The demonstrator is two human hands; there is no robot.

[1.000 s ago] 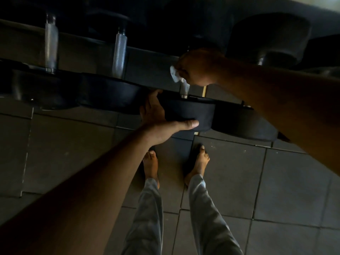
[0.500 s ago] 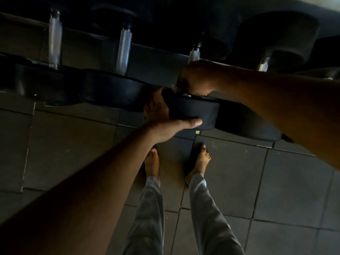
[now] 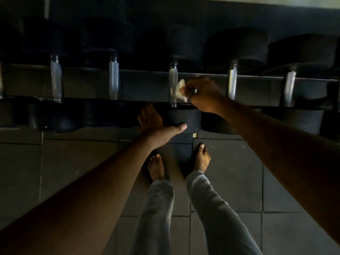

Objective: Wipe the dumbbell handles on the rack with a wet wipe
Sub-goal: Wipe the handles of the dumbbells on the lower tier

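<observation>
Underfoot dark floor tiles (image 3: pixel 230 181); rack (image 3: pixel 143 85) holds 5 handles.

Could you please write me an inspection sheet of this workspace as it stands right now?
Surface: dark tiled floor, pale specks near the rack.
Job's things: rack holding a row of dumbbells; five metal handles fully seen; white wipe against the middle handle.
Clutter: nothing seen.
Hands: right hand grips the wipe; left hand rests open on the near black weight of that dumbbell.
Cables: nothing seen.
Surroundings: dim light; person's bare feet and grey trouser legs below the rack.
</observation>
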